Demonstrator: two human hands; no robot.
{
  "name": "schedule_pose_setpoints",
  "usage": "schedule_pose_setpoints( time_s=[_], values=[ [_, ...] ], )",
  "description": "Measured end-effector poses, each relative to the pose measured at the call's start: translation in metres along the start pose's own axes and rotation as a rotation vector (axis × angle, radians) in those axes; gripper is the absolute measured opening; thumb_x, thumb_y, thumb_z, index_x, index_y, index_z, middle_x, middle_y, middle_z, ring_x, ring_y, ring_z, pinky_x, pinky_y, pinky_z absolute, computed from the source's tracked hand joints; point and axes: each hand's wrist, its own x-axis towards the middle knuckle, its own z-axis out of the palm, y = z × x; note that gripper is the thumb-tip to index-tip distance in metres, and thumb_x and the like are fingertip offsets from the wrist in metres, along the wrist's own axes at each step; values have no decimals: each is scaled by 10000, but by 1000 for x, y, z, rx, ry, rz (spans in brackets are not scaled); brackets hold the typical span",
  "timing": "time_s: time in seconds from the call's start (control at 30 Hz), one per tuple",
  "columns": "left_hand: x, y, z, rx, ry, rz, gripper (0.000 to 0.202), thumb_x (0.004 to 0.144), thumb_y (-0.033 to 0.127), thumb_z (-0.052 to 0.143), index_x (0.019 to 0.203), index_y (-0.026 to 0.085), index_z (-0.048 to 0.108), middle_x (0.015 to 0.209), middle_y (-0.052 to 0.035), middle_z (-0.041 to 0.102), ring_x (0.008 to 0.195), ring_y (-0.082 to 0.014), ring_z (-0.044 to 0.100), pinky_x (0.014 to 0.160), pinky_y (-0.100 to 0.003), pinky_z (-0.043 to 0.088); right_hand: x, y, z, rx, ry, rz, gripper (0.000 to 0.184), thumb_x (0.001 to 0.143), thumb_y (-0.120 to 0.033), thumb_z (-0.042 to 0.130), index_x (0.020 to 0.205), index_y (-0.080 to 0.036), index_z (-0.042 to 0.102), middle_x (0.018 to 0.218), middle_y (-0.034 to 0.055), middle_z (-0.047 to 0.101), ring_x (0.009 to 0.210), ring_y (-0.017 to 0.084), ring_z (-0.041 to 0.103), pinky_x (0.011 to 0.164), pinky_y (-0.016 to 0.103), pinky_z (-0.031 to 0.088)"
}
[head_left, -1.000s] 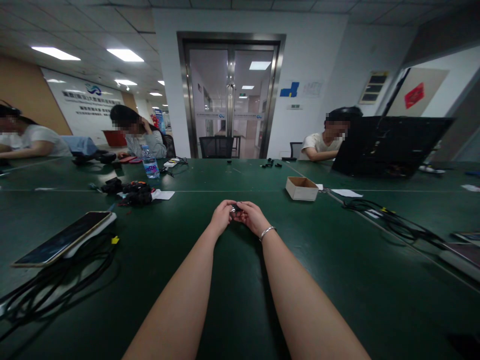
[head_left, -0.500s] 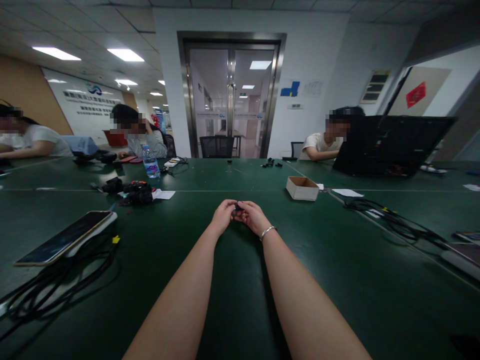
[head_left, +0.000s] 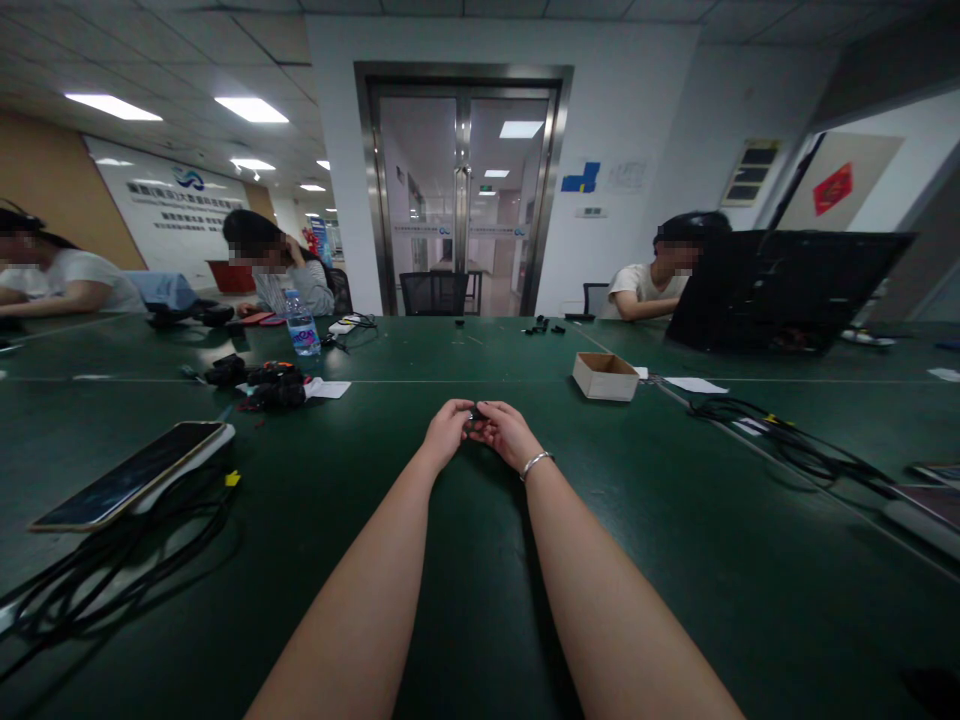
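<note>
Both my hands meet over the middle of the green table point(head_left: 480, 540). Between their fingertips is a small dark object point(head_left: 473, 413), mostly covered by the fingers, so its kind does not show. My left hand point(head_left: 448, 432) pinches it from the left, thumb and fingers closed. From the right, my right hand point(head_left: 507, 432) grips it with fingers curled in; a silver bracelet point(head_left: 536, 465) circles that wrist. Beyond the right hand stands an open pale box point(head_left: 604, 384).
To the left lie a phone point(head_left: 135, 475), coiled black cables point(head_left: 120, 590) and black camera-like gear point(head_left: 262, 380). A water bottle point(head_left: 302, 325) stands behind these. Right are more cables point(head_left: 795, 445) and a large black screen point(head_left: 784, 290). Several people sit around the table.
Both hands stay in nearly the same place. Only a slight shift of the fingers around the small dark object shows.
</note>
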Motion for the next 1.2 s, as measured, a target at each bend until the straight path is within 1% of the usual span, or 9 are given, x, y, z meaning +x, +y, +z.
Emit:
schedule_pose_setpoints(
  time_s=[0.07,0.3,0.43,0.67,0.8,0.9,0.97,1.07,1.2],
  values=[
    [1,-1,0,7,-6,14,177,841,177,471,949,147,608,592,30,504,439,-64,418,435,-168,320,1,1,0,-4,1,-1,101,818,-157,673,797,-154,575,524,-1,601,436,95,551,521,245,579],
    [1,-5,-2,47,-15,89,227,909,288,416,911,142,591,506,47,466,402,-68,369,438,-181,297,2,1,0,-4,-5,-4,106,817,-162,673,804,-160,567,532,-6,595,431,98,547,548,283,591],
    [0,-3,-2,20,-45,74,293,923,348,395,930,133,593,464,62,428,377,-72,344,443,-194,292,0,0,0,-29,-10,16,50,848,-131,606,843,-160,566,541,-3,601,437,99,552,553,275,587],
    [-3,3,0,12,-51,18,445,901,522,396,945,125,591,423,59,423,353,-77,355,420,-202,265,-1,-1,0,-23,-4,25,71,828,-131,617,853,-168,562,560,-6,606,460,105,567,542,262,577],
    [-2,5,0,-61,-52,-52,275,896,385,432,1016,149,506,420,65,459,345,-81,375,396,-181,239,0,-1,-1,-24,3,12,73,815,-140,633,839,-165,568,572,7,614,463,103,566,504,224,546],
    [-2,4,0,-56,-45,-57,168,848,303,518,941,167,481,428,68,481,353,-77,410,399,-166,247,0,-1,-2,-18,11,13,94,801,-156,656,831,-166,567,575,7,614,458,105,567,489,218,533],
    [-2,3,0,-32,-40,-47,126,858,292,502,876,170,478,427,60,491,352,-74,415,401,-164,258,0,0,-2,-16,17,13,103,795,-164,664,826,-170,566,576,2,614,459,105,568,483,214,528],
    [0,0,0,23,-17,-31,142,888,297,452,834,170,483,430,47,508,360,-80,427,406,-172,284,0,-1,-1,-21,25,14,97,796,-159,659,827,-172,569,582,2,616,461,102,570,477,206,521],
    [2,-5,0,112,21,18,243,901,385,454,792,173,501,438,41,510,384,-91,453,424,-187,322,0,-1,0,-24,41,24,82,803,-144,639,833,-169,566,574,6,612,450,101,559,469,206,514]
  ],
)
